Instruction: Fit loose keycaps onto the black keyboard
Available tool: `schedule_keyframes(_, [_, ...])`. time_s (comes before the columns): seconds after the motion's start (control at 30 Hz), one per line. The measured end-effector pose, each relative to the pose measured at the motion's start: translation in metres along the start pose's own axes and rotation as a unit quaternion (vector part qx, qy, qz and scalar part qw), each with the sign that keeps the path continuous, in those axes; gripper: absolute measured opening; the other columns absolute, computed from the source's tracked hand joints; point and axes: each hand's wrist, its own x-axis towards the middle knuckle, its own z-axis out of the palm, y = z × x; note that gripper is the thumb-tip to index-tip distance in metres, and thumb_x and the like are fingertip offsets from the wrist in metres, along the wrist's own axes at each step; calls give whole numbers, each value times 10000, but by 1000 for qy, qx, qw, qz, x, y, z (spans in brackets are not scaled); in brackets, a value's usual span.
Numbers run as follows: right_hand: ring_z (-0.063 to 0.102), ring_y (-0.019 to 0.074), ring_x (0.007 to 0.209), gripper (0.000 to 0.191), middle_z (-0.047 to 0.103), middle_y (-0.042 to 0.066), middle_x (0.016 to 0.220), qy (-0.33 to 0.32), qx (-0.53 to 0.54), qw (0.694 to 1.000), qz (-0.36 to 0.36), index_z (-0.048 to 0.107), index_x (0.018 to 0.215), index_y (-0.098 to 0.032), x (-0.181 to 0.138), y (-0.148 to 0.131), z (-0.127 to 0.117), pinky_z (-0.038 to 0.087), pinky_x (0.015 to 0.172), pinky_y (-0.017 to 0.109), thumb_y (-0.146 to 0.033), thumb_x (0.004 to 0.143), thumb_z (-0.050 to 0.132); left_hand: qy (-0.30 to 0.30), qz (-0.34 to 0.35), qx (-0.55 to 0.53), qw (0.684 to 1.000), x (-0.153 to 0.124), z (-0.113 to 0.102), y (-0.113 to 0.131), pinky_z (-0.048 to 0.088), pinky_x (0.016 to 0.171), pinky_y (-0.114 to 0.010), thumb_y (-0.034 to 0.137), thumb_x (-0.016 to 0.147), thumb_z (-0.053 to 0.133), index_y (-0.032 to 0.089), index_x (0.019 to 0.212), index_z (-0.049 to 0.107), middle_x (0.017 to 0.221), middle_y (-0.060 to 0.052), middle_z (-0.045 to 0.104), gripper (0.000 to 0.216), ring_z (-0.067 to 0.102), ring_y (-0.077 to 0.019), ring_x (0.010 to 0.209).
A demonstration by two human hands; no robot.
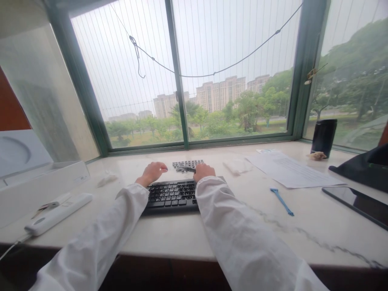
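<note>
Keyboard on counter edge, front centre | left hand curled loose past its far-left corner, holding nothing | right hand at far-right corner, pinching dark thin tool | loose keycaps just behind keyboard | tip: probably steady keyboard with left, keep tool low, lift gently | blue puller right of keyboard.

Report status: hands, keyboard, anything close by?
Left hand curled just beyond black keyboard. Right hand shut on a dark tool by loose keycaps. Blue tool lies apart, right.
</note>
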Motion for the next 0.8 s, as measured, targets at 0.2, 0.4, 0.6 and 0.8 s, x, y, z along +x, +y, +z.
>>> schedule_keyframes(0.2, [618,212,784,167,646,129,918,15,3,1000,-13,634,878,-163,1,2,0,460,674,314,-217,768,521,-35,-12,-5,999,30,7,0,436,803,-279,405,724,599,278,826,719,902,-1,710,202,619,-197,864])
schedule_keyframes(0.4, [618,210,780,167,646,126,898,13,1,1000,-12,637,877,-161,2,3,1,463,669,306,-217,764,528,-51,-19,-5,999,54,25,8,454,776,-261,405,690,640,268,836,722,927,-22,706,216,621,-187,853])
schedule_keyframes(0.6, [613,225,826,185,650,132,921,12,0,1000,-8,642,895,-170,3,2,1,462,682,319,-210,749,535,-67,-35,-8,997,66,37,8,467,723,-238,372,644,681,251,775,733,852,-38,708,186,629,-173,776])
schedule_keyframes(0.8, [614,212,790,155,653,131,911,16,1,1000,-10,638,857,-165,4,3,3,460,669,312,-213,750,537,-72,-38,-7,997,67,47,11,464,722,-234,340,658,667,266,789,733,861,-32,704,165,626,-166,783])
